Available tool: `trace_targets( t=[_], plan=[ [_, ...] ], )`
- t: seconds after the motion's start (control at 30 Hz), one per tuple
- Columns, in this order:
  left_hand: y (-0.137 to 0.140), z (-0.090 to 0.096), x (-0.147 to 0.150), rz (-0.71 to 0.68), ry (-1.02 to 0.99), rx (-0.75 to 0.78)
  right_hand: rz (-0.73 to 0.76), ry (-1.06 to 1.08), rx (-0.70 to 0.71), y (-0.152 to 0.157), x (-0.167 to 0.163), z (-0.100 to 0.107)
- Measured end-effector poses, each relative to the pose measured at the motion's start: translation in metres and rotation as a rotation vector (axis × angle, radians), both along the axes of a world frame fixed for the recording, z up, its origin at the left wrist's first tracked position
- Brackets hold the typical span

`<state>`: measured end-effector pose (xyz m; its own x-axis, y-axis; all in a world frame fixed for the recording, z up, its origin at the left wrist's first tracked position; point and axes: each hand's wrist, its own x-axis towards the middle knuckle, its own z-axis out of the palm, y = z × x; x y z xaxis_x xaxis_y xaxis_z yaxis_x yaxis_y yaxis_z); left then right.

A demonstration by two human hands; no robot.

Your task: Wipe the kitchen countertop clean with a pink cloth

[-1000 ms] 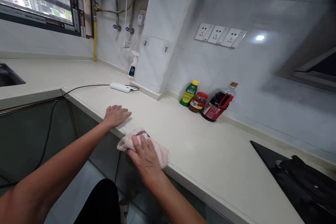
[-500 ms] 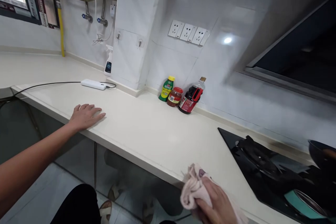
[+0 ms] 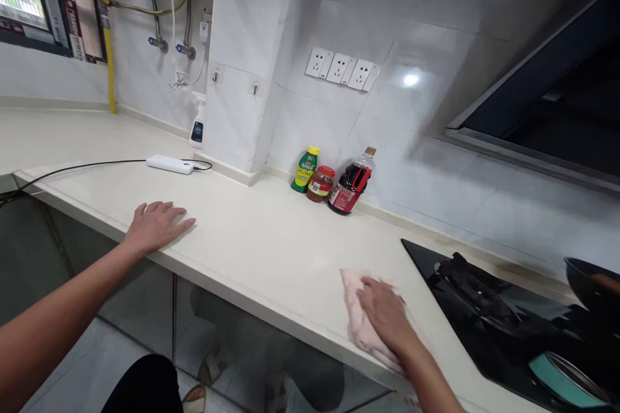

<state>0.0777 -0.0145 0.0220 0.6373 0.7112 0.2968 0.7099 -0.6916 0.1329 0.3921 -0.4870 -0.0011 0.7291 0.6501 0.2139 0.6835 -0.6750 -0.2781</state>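
My left hand (image 3: 154, 227) lies palm down on the pale countertop (image 3: 252, 242) near its front edge, fingers spread and holding nothing. Farther right, my right hand (image 3: 382, 310) presses a pink cloth (image 3: 356, 316) against the counter. The cloth is spread out under the palm and partly hidden by the hand, and one side of it reaches the front edge. Some blur covers the right fingers, which look bent over the cloth.
Against the wall stand a green bottle (image 3: 305, 170), a red-lidded jar (image 3: 320, 184) and a dark sauce bottle (image 3: 349, 188). A black gas hob (image 3: 450, 290) is at right, with a teal ring-shaped object (image 3: 564, 377) on it. A white power bank (image 3: 169, 164) with its cable and a spray bottle (image 3: 197, 122) are at left.
My right hand has moved forward from the front edge and lowered the bunched cloth, which is now spread on the counter. The left hand stays in place.
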Motion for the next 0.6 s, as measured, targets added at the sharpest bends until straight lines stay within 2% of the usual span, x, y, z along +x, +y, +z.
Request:
trace_targets(
  t=[0.2, 0.33, 0.4, 0.47, 0.6],
  plan=[
    [0.003, -0.001, 0.002, -0.006, -0.017, -0.014, 0.349, 0.188, -0.093, 0.126, -0.093, 0.033],
    [0.000, 0.001, 0.001, -0.002, -0.009, -0.002, 0.608, 0.252, -0.120, 0.174, -0.148, 0.044],
    [-0.002, 0.003, 0.000, 0.005, -0.003, 0.007, 0.703, 0.194, -0.091, 0.181, -0.160, 0.042],
    [-0.004, 0.004, -0.002, 0.009, 0.001, 0.013, 0.775, 0.122, -0.038, 0.174, -0.163, 0.036],
    [-0.004, 0.004, -0.003, 0.007, 0.011, 0.018, 0.848, 0.074, 0.028, 0.126, -0.150, 0.024]
  ],
)
